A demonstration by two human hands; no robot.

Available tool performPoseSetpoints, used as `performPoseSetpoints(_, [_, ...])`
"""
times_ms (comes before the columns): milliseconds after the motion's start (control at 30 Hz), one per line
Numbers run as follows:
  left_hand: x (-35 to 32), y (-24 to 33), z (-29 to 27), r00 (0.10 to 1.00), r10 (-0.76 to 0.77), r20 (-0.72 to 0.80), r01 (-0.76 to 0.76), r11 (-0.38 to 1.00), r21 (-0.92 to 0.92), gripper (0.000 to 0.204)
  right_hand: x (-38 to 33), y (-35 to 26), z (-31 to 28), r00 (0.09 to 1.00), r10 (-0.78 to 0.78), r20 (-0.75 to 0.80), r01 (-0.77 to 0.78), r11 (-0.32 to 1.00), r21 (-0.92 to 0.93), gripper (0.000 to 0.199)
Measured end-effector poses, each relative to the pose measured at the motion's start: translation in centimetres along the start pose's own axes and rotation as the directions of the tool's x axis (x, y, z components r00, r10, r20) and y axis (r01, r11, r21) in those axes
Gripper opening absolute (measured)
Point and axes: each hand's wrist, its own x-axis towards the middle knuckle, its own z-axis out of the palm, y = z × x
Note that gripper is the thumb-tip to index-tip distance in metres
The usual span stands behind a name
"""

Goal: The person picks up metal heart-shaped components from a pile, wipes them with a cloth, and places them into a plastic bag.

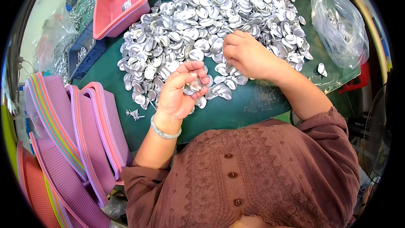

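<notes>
Currently: my left hand [181, 93] cups a few silver shells [193, 86], fingers curled, thumb pinching them. My right hand [247, 55], fingers bent, rakes the big heap [202, 29] at the tabletop's [236, 105] middle. Sorting looks early: most of the heap is untouched. Held shells lie long axis roughly toward the tabletop's right edge.

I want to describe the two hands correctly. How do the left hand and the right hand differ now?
The left hand is turned palm up and holds a few silver metal pieces; the right hand lies palm down on the pile. The left wrist wears a pale bangle; the right wrist is bare. Both are over the green table.
</notes>
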Motion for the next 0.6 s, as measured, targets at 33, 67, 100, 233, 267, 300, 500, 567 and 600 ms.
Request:
performPoseSetpoints(33, [0.01,0.0,-0.01,1.0,-0.008,0.004,0.008,1.0,-0.004,0.019,0.01,0.11,0.03,1.0,0.014,-0.018,-0.013,0.999,0.049,0.01])
performPoseSetpoints(67, [0.0,-0.04,-0.03,1.0,-0.015,0.006,0.015,1.0,-0.007,0.019,0.06,0.06,-0.09,1.0,0.014,-0.011,-0.013,0.998,0.064,0.007])
performPoseSetpoints(100, [-0.01,-0.08,-0.06,1.0,-0.016,-0.006,0.016,1.0,-0.001,0.019,0.17,-0.05,-0.36,1.0,0.014,-0.003,-0.013,0.997,0.079,0.005])
performPoseSetpoints(233, [-0.05,-0.21,-0.06,1.0,-0.017,-0.025,0.018,1.0,0.004,0.018,-0.1,-0.27,-0.48,0.997,-0.053,0.051,0.051,0.998,0.039,0.01])
performPoseSetpoints(267, [-0.07,-0.22,-0.04,1.0,-0.016,-0.025,0.016,1.0,0.0,0.017,-0.12,-0.15,-0.45,0.998,-0.037,0.059,0.035,0.999,0.035,0.01])
performPoseSetpoints(300, [-0.07,-0.23,-0.01,1.0,-0.017,-0.015,0.017,1.0,0.001,0.017,-0.1,0.07,-0.42,0.998,-0.021,0.067,0.019,0.999,0.032,0.01])
performPoseSetpoints(500, [-0.23,-0.32,0.53,0.999,-0.018,-0.044,0.019,0.999,0.036,0.019,-0.26,0.38,-0.16,0.999,-0.021,0.047,0.017,0.997,0.079,0.008])
performPoseSetpoints(567, [-0.32,-0.32,0.55,0.998,-0.021,-0.063,0.024,0.999,0.049,0.018,-0.32,0.3,-0.26,0.997,-0.046,0.063,0.042,0.997,0.068,0.01])
performPoseSetpoints(600, [-0.35,-0.3,0.59,0.998,-0.022,-0.059,0.025,0.998,0.05,0.018,-0.31,0.31,-0.43,0.994,-0.053,0.1,0.048,0.997,0.052,0.011])
